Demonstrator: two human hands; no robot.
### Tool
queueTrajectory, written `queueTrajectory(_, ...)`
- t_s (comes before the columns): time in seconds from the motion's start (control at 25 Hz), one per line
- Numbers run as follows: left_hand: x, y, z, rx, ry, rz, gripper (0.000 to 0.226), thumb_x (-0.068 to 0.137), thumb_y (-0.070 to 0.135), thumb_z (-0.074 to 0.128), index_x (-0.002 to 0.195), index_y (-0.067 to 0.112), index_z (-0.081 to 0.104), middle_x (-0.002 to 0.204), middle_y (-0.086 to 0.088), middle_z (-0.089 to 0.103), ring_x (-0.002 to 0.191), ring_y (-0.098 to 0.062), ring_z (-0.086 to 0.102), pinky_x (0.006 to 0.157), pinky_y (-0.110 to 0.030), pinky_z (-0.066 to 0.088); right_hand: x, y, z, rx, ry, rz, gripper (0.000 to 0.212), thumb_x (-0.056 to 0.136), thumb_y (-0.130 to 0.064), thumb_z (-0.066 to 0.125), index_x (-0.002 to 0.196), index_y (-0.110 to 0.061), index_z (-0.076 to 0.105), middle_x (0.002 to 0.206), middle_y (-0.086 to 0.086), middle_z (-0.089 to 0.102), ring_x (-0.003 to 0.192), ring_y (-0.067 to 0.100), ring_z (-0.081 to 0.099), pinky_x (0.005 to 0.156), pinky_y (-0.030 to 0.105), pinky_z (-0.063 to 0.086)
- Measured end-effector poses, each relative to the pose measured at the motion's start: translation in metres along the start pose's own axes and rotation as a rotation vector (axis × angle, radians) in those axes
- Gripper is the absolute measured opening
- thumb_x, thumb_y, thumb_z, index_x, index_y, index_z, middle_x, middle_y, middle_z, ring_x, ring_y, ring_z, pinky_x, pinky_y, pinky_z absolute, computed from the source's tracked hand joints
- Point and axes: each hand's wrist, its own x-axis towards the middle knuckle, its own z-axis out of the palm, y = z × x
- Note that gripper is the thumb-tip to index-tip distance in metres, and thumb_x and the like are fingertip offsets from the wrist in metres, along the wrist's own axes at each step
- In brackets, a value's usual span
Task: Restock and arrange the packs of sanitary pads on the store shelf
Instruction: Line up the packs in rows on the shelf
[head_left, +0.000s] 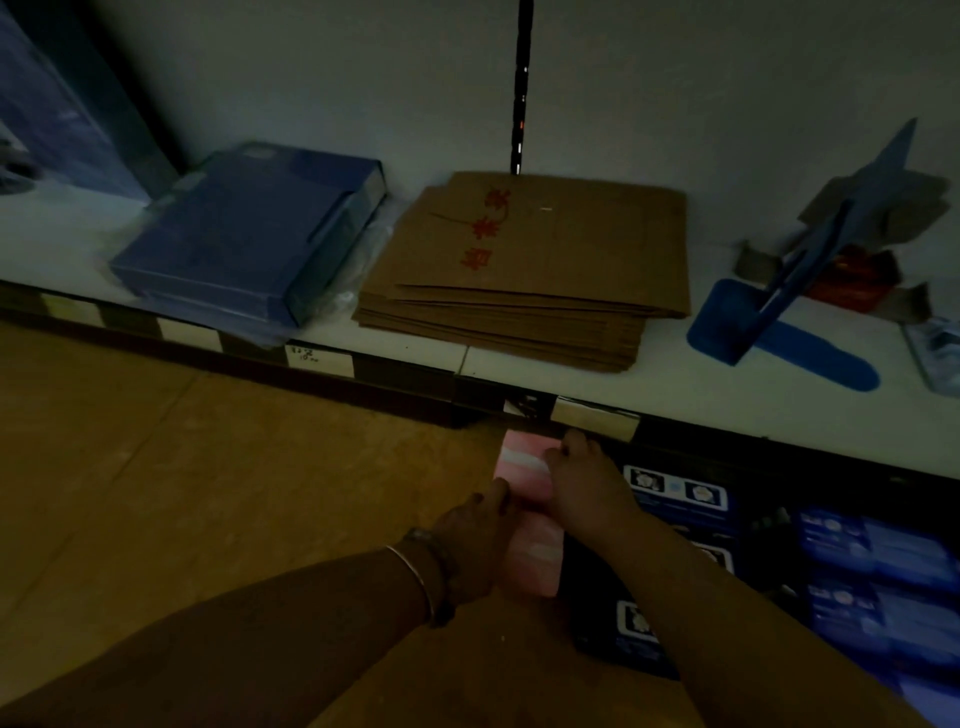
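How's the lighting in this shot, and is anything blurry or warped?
Head view: dim, underexposed throughout; deep shadow below the white shelf hides print on the dark blue packs; the pink pack held by left hand and right hand looks soft; the wide-angle lens bends the shelf edge.

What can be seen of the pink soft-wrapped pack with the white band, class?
The pink soft-wrapped pack looks like smooth plastic film, with one pale white band across it. It lies just below the front edge of the white shelf, left of dark blue packs. The right hand grips its far right corner; the left hand touches its near edge.
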Motion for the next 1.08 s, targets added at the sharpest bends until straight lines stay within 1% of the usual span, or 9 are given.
queueTrajectory(0.12, -0.005, 0.0, -0.006, 0.012, 0.037, -0.001, 0.064, 0.086, 0.01, 0.057, 0.142, 0.01, 0.024, 0.141, -0.011, 0.023, 0.116, -0.029, 0.044, 0.093, -0.034, 0.045, -0.001, 0.001, -0.002, -0.087, 0.044, -0.017, 0.051, 0.093, -0.034, 0.05, 0.139, -0.016, 0.034, 0.14, 0.015, 0.031, 0.127, 0.031, 0.033, 0.104, 0.038, 0.031)
queueTrajectory(0.24, -0.007, -0.003, -0.012, 0.088, 0.034, -0.012, 0.07, 0.085, 0.015, 0.06, 0.144, 0.01, 0.023, 0.144, -0.01, 0.026, 0.121, -0.029, 0.04, 0.097, -0.037, 0.039, 0.001, 0.0, 0.001, -0.048, 0.033, 0.004, 0.054, 0.092, -0.026, 0.053, 0.139, -0.013, 0.031, 0.139, 0.016, 0.037, 0.125, 0.031, 0.038, 0.102, 0.036, 0.032)
queueTrajectory(0.32, -0.008, -0.006, -0.014, 0.139, 0.018, -0.033, 0.075, 0.082, 0.02, 0.064, 0.143, 0.013, 0.022, 0.145, -0.01, 0.026, 0.125, -0.028, 0.037, 0.101, -0.038, 0.036, 0.001, 0.001, 0.0, 0.039, 0.03, 0.037, 0.058, 0.088, -0.028, 0.06, 0.135, -0.009, 0.032, 0.136, 0.015, 0.041, 0.123, 0.03, 0.042, 0.1, 0.034, 0.035)
queueTrajectory(0.48, -0.017, -0.01, -0.018, 0.153, 0.025, -0.068, 0.08, 0.079, 0.027, 0.067, 0.144, 0.018, 0.02, 0.146, -0.006, 0.029, 0.128, -0.026, 0.036, 0.105, -0.039, 0.033, -0.003, 0.001, -0.014, 0.322, -0.014, 0.091, 0.08, 0.072, -0.049, 0.073, 0.129, -0.005, 0.038, 0.128, 0.015, 0.044, 0.115, 0.03, 0.048, 0.092, 0.033, 0.042)
queueTrajectory(0.68, -0.041, -0.008, -0.04, 0.026, 0.079, -0.052, 0.086, 0.074, 0.034, 0.073, 0.143, 0.021, 0.024, 0.141, -0.001, 0.036, 0.124, -0.019, 0.04, 0.101, -0.028, 0.035, -0.024, 0.003, -0.052, 0.517, -0.001, 0.045, 0.091, 0.055, -0.05, 0.083, 0.126, -0.006, 0.046, 0.116, 0.009, 0.043, 0.105, 0.023, 0.049, 0.086, 0.029, 0.045)
queueTrajectory(0.8, -0.056, -0.009, -0.063, -0.174, 0.124, -0.075, 0.087, 0.068, 0.03, 0.079, 0.139, 0.023, 0.029, 0.134, -0.001, 0.039, 0.117, -0.017, 0.045, 0.094, -0.026, 0.043, -0.038, 0.01, -0.078, 0.656, 0.062, 0.051, 0.075, 0.063, -0.029, 0.084, 0.125, -0.007, 0.049, 0.108, 0.004, 0.035, 0.097, 0.016, 0.044, 0.077, 0.022, 0.039)
queueTrajectory(0.88, -0.064, -0.011, -0.081, -0.274, 0.138, -0.067, 0.085, 0.066, 0.025, 0.082, 0.135, 0.023, 0.033, 0.129, 0.001, 0.039, 0.112, -0.016, 0.046, 0.087, -0.024, 0.049, -0.045, 0.019, -0.093, 0.784, 0.119, 0.087, 0.068, 0.067, -0.017, 0.081, 0.126, -0.007, 0.05, 0.11, 0.004, 0.037, 0.097, 0.015, 0.047, 0.071, 0.016, 0.042)
queueTrajectory(0.96, -0.067, -0.011, -0.096, -0.354, 0.131, -0.015, 0.081, 0.064, 0.019, 0.082, 0.129, 0.027, 0.035, 0.121, 0.007, 0.036, 0.107, -0.012, 0.045, 0.075, -0.016, 0.051, -0.053, 0.029, -0.107, 0.971, 0.163, 0.09, 0.058, 0.069, -0.007, 0.079, 0.122, -0.009, 0.054, 0.11, 0.005, 0.045, 0.088, 0.009, 0.051, 0.062, 0.006, 0.045)
queueTrajectory(1.08, -0.064, -0.008, -0.108, -0.434, 0.133, 0.089, 0.076, 0.061, 0.014, 0.084, 0.11, 0.044, 0.034, 0.111, 0.019, 0.034, 0.101, -0.002, 0.044, 0.063, -0.007, 0.048, -0.061, 0.04, -0.119, 1.262, 0.188, 0.043, 0.044, 0.071, 0.003, 0.074, 0.109, -0.013, 0.059, 0.107, 0.011, 0.062, 0.089, 0.014, 0.062, 0.061, 0.015, 0.053)
